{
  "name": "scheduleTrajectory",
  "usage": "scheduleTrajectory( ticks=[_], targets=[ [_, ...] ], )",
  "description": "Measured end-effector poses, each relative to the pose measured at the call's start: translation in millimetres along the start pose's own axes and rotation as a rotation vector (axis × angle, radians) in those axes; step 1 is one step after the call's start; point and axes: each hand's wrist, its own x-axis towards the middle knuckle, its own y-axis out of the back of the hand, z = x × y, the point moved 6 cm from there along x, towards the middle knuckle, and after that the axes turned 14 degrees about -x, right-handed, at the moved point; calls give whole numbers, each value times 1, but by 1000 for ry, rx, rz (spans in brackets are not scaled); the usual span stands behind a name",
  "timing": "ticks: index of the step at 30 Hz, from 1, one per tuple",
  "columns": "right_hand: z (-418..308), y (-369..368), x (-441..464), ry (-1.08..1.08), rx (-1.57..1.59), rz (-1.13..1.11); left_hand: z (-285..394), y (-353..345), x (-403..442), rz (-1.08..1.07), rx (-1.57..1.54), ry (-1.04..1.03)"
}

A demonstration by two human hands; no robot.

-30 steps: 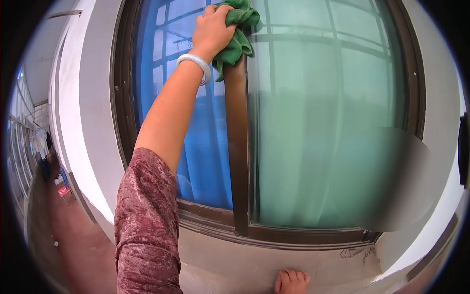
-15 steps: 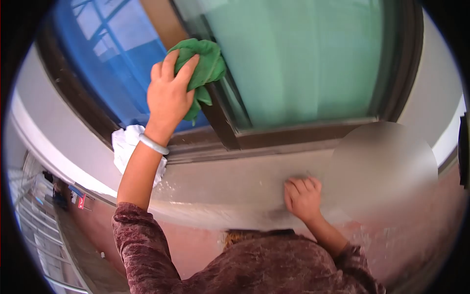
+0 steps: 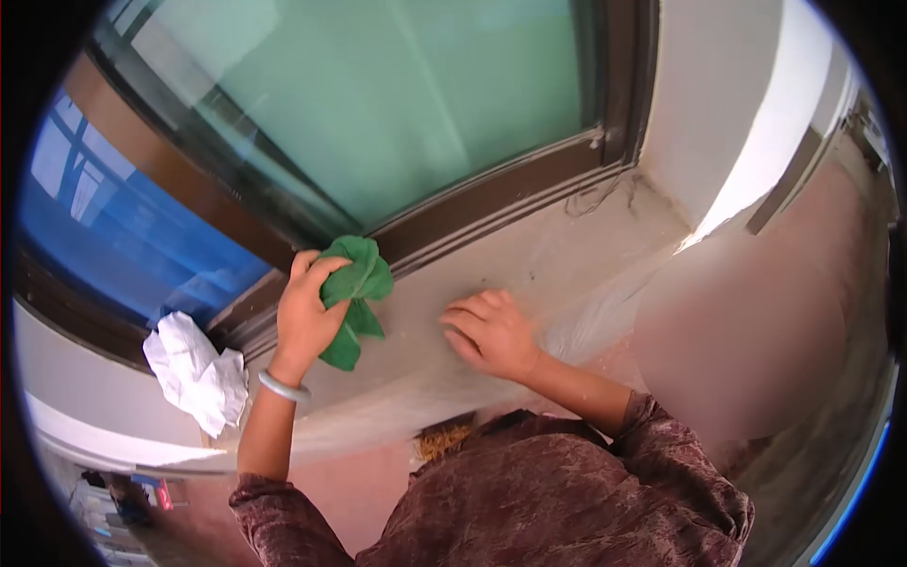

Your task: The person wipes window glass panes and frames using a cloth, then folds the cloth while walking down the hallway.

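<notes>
My left hand (image 3: pixel 307 317) is closed around a bunched green cloth (image 3: pixel 357 274) at the lower corner of the window frame, where the two panes meet. Part of the cloth hangs down over the window sill (image 3: pixel 416 331). A pale bangle (image 3: pixel 283 387) circles my left wrist. To the right, my right hand (image 3: pixel 493 333) is over the sill with nothing in it, its fingers loosely bent and the thumb apart. Whether it rests on the sill I cannot tell. The green-looking pane (image 3: pixel 406 113) rises beyond both hands.
A crumpled white cloth or paper (image 3: pixel 196 373) lies at the sill's left end, beside the blue pane (image 3: pixel 123 227). Some thin wire or string (image 3: pixel 600 197) lies in the far right corner. A side wall (image 3: pixel 713 104) bounds the sill there. A blurred round patch hides the right side.
My left hand has brought the green cloth down from the upright bar to the frame's lower edge. My right hand's fingers have loosened from a curl. The view has swung right.
</notes>
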Motion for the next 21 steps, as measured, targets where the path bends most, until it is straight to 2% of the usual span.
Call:
scheduleTrajectory(
  ticks=[1, 2, 3, 5, 7, 8, 9, 11, 12, 13, 14, 15, 17, 19, 20, 21],
  targets=[
    [3, 0, 2, -111, 198, -61, -3, -2, 3, 18, -229, 70],
    [5, -3, 3, -221, 405, -124, 6, -4, 7, 19, -234, 39],
    [0, 4, 11, -222, 387, -109, 15, -7, 10, 32, -322, 38],
    [-2, 3, 20, -542, 981, -134, 35, -20, 13, 48, -415, 27],
    [-2, -13, 27, -511, 1057, -42, 56, -33, 14, 97, -544, -1],
    [0, -16, 31, -484, 1142, 44, 66, -44, 13, 11, -580, -13],
    [0, -13, 36, -476, 1132, 53, 74, -57, 12, -71, -743, 3],
    [4, -11, 43, -555, 1124, 34, 89, -68, 10, 14, -1048, 54],
    [12, -12, 43, -681, 1212, -5, 98, -71, 10, 10, -1050, 40],
    [21, -4, 48, -676, 1204, 5, 103, -72, 8, 37, -1256, 88],
    [33, -3, 49, -801, 1352, -7, 105, -73, 6, 61, -1462, 140],
    [43, 0, 50, -929, 1501, -21, 101, -69, 2, 53, -1465, 132],
    [81, 27, 58, -954, 1322, 174, 93, -55, -10, 12, -707, 15],
    [135, 57, 65, -914, 1110, 362, 87, -49, -30, 89, -619, 1],
    [163, 73, 66, -888, 1002, 476, 74, -48, -42, 123, -632, 70],
    [191, 92, 65, -859, 724, 604, 60, -48, -57, 159, -645, 139]
  ],
)
